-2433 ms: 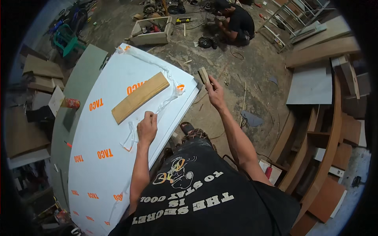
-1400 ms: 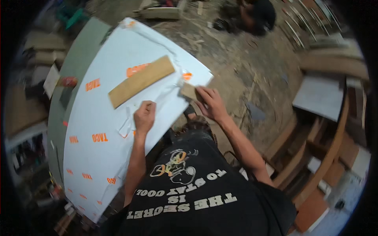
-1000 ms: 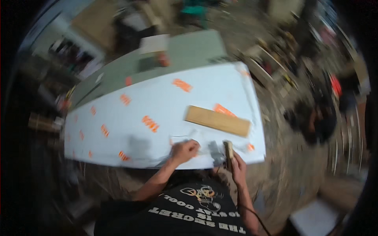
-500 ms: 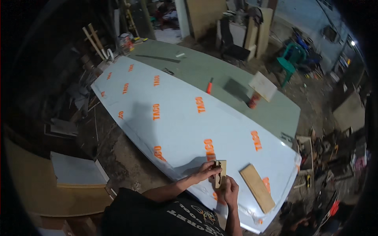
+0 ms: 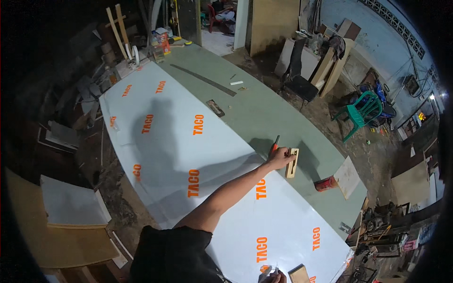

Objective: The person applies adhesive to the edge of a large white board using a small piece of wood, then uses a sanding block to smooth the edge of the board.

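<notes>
My left hand (image 5: 280, 158) reaches out over the green tabletop (image 5: 255, 113), closed around one side of a light wooden block with a long dark slot (image 5: 292, 164). Just beyond the knuckles lies a screwdriver-like tool with an orange handle (image 5: 274, 147), partly hidden by the hand. At the lower edge my right hand (image 5: 280, 277) shows only its fingertips, closed near something small and shiny that I cannot make out. Beside it a plain wooden block (image 5: 298, 274) rests on the white printed sheet (image 5: 226, 221), cut off by the picture's edge.
A red can (image 5: 324, 184) stands by a pale flat board (image 5: 347, 177) on the green top's right. Farther back lie a dark strip (image 5: 203, 79) and a small dark metal piece (image 5: 215, 108). Beyond the table are a black chair (image 5: 300, 85) and a green plastic chair (image 5: 361, 113).
My left hand has carried the slotted block away from my right hand, forward over the green top. The view has shifted, so my right hand and the plain block sit lower.
</notes>
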Tool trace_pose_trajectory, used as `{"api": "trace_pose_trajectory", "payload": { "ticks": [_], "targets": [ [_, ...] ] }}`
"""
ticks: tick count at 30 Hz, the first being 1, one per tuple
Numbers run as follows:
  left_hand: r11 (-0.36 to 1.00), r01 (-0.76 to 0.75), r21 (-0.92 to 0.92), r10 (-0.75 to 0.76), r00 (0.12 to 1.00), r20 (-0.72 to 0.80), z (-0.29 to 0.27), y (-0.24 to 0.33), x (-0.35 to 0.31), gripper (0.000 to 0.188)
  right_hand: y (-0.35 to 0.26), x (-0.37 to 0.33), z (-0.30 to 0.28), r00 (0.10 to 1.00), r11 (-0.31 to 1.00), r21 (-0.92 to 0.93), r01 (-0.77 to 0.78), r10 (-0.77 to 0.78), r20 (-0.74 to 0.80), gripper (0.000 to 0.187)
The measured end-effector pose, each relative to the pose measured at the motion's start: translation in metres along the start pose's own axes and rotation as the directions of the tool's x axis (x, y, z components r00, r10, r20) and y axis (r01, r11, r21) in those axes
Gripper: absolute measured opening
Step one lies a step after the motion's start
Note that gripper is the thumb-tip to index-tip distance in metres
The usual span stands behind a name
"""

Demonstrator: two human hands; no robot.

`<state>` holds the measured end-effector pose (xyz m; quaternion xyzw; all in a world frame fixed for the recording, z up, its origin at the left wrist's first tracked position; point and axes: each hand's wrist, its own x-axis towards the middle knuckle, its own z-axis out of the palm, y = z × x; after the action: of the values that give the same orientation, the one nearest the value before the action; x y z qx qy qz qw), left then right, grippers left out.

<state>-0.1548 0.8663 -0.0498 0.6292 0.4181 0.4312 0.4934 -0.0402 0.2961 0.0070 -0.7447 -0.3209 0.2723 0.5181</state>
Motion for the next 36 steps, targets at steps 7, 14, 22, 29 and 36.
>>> {"api": "trace_pose_trajectory", "payload": {
  "ticks": [7,14,22,29,36],
  "targets": [
    [0.797,0.098,0.595,-0.191,0.977,0.095,0.032,-0.015,0.072,0.055,-0.005,0.005,0.004,0.974,0.989,-0.009,-0.15,0.146,-0.173,0.025],
    [0.613,0.05,0.789,-0.057,0.998,-0.019,-0.036,-0.017,0.068,0.072,0.024,0.005,-0.005,0.963,0.989,0.005,-0.146,0.143,-0.23,0.022],
    [0.745,0.257,0.615,-0.255,0.962,-0.094,-0.052,-0.06,0.089,0.061,0.016,0.006,0.012,0.956,0.986,0.054,-0.159,0.167,-0.242,0.02],
    [0.972,0.167,-0.163,-0.101,0.93,0.352,-0.016,0.047,0.024,0.027,0.013,-0.004,-0.001,0.94,0.964,0.083,-0.255,0.267,-0.211,0.028],
    [0.94,0.312,-0.136,-0.063,0.554,0.83,0.102,0.18,-0.254,0.019,-0.071,0.007,0.002,0.985,0.967,0.255,-0.005,0.049,-0.164,0.059]
  ]
}}
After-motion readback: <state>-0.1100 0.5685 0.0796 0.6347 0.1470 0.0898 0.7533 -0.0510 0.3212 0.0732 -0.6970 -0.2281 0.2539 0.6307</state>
